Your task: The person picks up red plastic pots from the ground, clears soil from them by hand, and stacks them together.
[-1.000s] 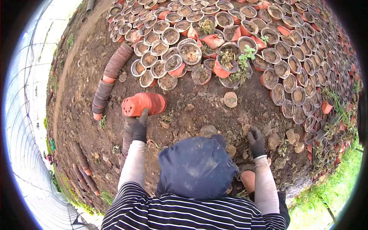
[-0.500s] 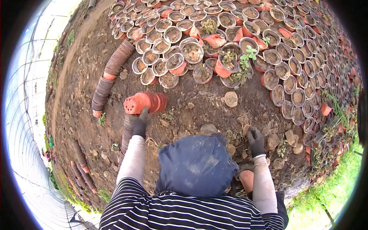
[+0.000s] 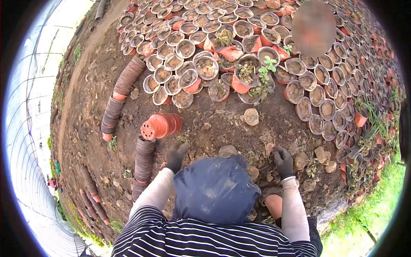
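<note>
My left hand, in a dark glove, is off the stack of nested red pots and hovers just below and to the right of it. Its fingers are apart with nothing between them. The stack lies on its side on the soil, its holed base facing left. Near it, a long row of nested dark pots runs down toward my left sleeve. On the right, my right hand, also gloved, has its fingers closed beside a small brown clump; what they hold, if anything, is too small to make out.
Many soil-filled pots stand across the far ground. Another curved row of nested pots lies at the left. Round soil clods are scattered ahead and near my right hand. Green plants grow among the pots.
My left hand has let go of the red pot stack and moved right and down, away from it. My right hand stays in nearly the same place.
</note>
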Available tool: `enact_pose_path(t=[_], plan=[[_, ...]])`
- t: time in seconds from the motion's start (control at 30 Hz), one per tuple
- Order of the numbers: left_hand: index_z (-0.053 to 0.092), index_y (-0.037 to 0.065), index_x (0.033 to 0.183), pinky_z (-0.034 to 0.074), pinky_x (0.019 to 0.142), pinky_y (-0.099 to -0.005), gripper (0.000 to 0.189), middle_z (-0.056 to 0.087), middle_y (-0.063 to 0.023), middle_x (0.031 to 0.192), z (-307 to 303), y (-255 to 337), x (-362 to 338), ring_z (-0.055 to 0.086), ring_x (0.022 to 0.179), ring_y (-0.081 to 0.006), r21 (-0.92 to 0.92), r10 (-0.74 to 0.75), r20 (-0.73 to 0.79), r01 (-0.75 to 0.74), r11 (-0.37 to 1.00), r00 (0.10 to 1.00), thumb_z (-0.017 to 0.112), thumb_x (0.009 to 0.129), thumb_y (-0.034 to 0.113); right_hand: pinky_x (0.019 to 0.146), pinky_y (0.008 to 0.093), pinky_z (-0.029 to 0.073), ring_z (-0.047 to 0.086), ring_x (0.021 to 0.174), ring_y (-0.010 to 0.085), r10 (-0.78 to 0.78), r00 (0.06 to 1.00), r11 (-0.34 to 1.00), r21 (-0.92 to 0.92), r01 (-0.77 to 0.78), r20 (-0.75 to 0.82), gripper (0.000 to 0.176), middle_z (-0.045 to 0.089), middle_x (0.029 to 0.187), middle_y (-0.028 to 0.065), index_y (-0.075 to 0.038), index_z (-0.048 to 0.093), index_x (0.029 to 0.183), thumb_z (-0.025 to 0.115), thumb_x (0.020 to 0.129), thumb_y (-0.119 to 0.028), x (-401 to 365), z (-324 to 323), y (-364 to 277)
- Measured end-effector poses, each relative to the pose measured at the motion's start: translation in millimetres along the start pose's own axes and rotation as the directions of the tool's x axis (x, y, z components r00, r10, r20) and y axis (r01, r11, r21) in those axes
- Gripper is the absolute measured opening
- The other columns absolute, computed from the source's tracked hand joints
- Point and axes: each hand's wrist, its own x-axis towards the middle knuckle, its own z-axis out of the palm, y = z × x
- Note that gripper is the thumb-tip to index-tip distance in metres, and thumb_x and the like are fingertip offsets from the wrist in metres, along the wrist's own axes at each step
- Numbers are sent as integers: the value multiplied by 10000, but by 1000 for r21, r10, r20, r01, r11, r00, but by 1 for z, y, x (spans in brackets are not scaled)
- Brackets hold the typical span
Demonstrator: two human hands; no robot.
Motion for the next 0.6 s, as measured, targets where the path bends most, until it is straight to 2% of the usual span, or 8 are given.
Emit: enact_pose_path(t=[0.1, 0.2, 0.23, 0.3, 0.4, 0.53, 0.57, 0.6], plan=[[560, 25, 1140, 462, 872, -385, 358, 602, -158, 1103, 75, 130, 7, 585, 1020, -280, 423, 474, 130, -481, 768, 871, 675, 851, 202, 846, 340, 498, 650, 972, 274, -68, 997, 991, -115, 65, -25, 283, 666, 1049, 178, 1, 626, 1097, 654, 855, -142, -7, -6, -1], [549, 31, 1160, 453, 885, -450, 408, 593, -218, 1095, 109, 193, 81, 565, 1020, -388, 718, 899, 205, -683, 131, 388, 682, 808, 188, 853, 332, 497, 646, 974, 243, -39, 999, 999, -28, 39, -19, 284, 666, 1042, 163, 2, 620, 1109, 645, 864, -139, -4, -9, -27], [542, 38, 1165, 458, 869, -442, 441, 607, -198, 1082, 116, 208, 102, 576, 1017, -368, 721, 908, 246, -690, 63, 340, 697, 795, 220, 851, 329, 497, 646, 970, 234, -34, 999, 999, 1, 34, -30, 282, 666, 1040, 159, 3, 619, 1110, 641, 866, -136, -3, -9, -32], [567, 54, 1160, 471, 843, -439, 448, 637, -197, 1020, 130, 227, 123, 604, 996, -351, 861, 672, 220, -464, 207, 708, 694, 789, 272, 831, 311, 503, 646, 951, 205, -49, 998, 997, 53, 51, -37, 279, 668, 1030, 145, 2, 619, 1115, 630, 868, -128, 1, -5, -33], [601, 58, 1134, 480, 824, -449, 413, 655, -206, 977, 134, 226, 154, 628, 952, -348, 911, 396, 110, -251, 326, 912, 661, 808, 304, 837, 301, 500, 648, 944, 195, -11, 1000, 998, 59, 13, -29, 283, 669, 1030, 142, 7, 619, 1121, 620, 872, -127, 1, -3, -46], [632, 9, 1075, 475, 793, -365, 283, 685, -141, 972, 130, 184, 143, 648, 908, -239, 380, 648, -8, -597, 707, 762, 560, 878, 199, 833, 321, 503, 655, 920, 242, -11, 999, 991, 134, 17, -44, 278, 672, 1014, 155, 5, 626, 1105, 626, 865, -136, 5, 8, -74], [627, -9, 1041, 462, 791, -317, 261, 664, -72, 965, 129, 177, 121, 609, 882, -166, 36, 332, 104, -338, 941, 937, 562, 877, 183, 834, 316, 504, 641, 948, 219, -62, 998, 995, 81, 62, -2, 301, 659, 1050, 149, 8, 609, 1136, 627, 866, -125, 10, 11, -79], [613, -8, 1052, 446, 792, -272, 248, 631, -60, 955, 129, 151, 124, 573, 863, -134, -23, 203, 196, -203, 979, 959, 544, 880, 157, 834, 311, 505, 627, 977, 197, -112, 993, 993, 28, 110, 45, 327, 645, 1086, 143, 10, 592, 1167, 629, 867, -114, 17, 12, -89]])
